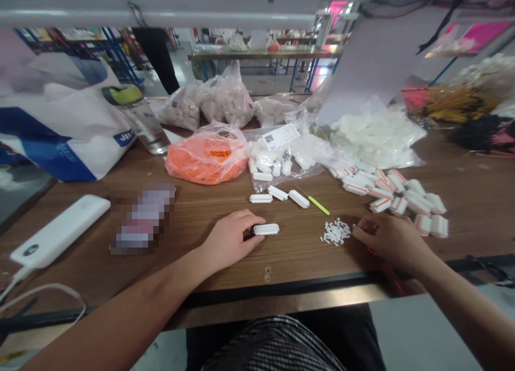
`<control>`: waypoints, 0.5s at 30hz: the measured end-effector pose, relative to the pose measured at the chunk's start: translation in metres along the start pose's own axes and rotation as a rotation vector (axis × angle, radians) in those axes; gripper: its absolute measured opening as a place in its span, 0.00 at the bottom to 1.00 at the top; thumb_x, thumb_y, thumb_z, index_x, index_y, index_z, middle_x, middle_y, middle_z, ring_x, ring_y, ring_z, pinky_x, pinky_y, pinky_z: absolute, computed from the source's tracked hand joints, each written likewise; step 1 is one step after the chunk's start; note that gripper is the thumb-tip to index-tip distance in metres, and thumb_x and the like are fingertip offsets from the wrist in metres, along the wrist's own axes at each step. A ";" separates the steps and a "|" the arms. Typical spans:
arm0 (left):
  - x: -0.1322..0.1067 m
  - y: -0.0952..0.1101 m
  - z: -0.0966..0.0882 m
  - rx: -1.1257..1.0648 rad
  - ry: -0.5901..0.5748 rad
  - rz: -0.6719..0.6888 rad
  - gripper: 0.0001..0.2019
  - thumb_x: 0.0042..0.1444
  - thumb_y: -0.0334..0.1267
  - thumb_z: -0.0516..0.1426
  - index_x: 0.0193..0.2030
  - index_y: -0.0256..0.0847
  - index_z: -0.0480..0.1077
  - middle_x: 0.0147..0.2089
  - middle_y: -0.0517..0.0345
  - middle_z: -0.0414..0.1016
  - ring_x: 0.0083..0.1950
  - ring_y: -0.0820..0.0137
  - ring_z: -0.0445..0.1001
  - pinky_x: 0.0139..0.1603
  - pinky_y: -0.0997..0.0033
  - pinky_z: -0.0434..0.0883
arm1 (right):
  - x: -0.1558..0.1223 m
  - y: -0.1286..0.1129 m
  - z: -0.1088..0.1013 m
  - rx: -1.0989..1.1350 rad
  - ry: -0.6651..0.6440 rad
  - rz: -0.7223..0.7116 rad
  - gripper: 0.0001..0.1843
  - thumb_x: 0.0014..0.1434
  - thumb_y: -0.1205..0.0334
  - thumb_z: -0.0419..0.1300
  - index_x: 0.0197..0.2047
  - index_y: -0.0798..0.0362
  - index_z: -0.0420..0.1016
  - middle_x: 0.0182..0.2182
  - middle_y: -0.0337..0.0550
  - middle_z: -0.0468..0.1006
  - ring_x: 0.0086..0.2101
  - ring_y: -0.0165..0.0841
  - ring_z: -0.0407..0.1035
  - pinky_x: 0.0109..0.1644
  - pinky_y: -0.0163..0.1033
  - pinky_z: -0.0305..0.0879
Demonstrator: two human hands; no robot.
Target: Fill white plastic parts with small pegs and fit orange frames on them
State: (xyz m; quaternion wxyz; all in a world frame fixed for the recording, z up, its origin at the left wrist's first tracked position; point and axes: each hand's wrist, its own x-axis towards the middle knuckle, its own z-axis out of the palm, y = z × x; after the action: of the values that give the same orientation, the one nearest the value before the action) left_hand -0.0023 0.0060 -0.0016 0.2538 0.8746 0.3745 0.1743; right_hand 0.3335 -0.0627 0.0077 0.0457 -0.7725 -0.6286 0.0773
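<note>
My left hand (pixel 230 237) rests on the brown table (pixel 201 210) with its fingers pinched on one end of a white plastic connector (pixel 266 229) that lies flat. My right hand (pixel 392 237) lies knuckles up at the right, fingers curled, their tips at the edge of a small heap of tiny white pins (pixel 336 231). What the fingers hold, if anything, is hidden. Three more white connectors (pixel 279 195) lie beyond, next to a thin tool with a green handle (pixel 316 202).
A pile of white connectors with red-striped ends (pixel 396 196) lies at the right. Behind are an orange-filled bag (pixel 207 156), clear bags of white parts (pixel 281 151), a bottle (pixel 139 118) and a white-blue bag (pixel 68 124). A white power bank (pixel 60 231) lies at the left.
</note>
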 end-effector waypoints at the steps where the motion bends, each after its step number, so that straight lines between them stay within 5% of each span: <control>1: 0.000 0.000 0.000 0.003 -0.001 0.000 0.11 0.58 0.36 0.59 0.48 0.43 0.72 0.43 0.57 0.76 0.43 0.67 0.73 0.47 0.62 0.71 | 0.001 -0.001 -0.001 -0.002 -0.003 0.002 0.11 0.52 0.56 0.55 0.21 0.48 0.70 0.19 0.41 0.76 0.24 0.37 0.69 0.29 0.40 0.55; 15: -0.001 -0.001 0.000 -0.005 0.021 0.019 0.12 0.58 0.35 0.59 0.49 0.42 0.72 0.43 0.57 0.76 0.42 0.67 0.73 0.46 0.63 0.71 | 0.001 0.008 0.000 0.003 0.020 -0.047 0.13 0.52 0.54 0.55 0.23 0.48 0.76 0.20 0.41 0.77 0.25 0.39 0.71 0.31 0.41 0.59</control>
State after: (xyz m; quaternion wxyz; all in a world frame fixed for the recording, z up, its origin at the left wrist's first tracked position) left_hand -0.0031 0.0055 -0.0022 0.2507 0.8755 0.3684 0.1867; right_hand 0.3416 -0.0635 0.0064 0.0551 -0.7582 -0.6460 0.0694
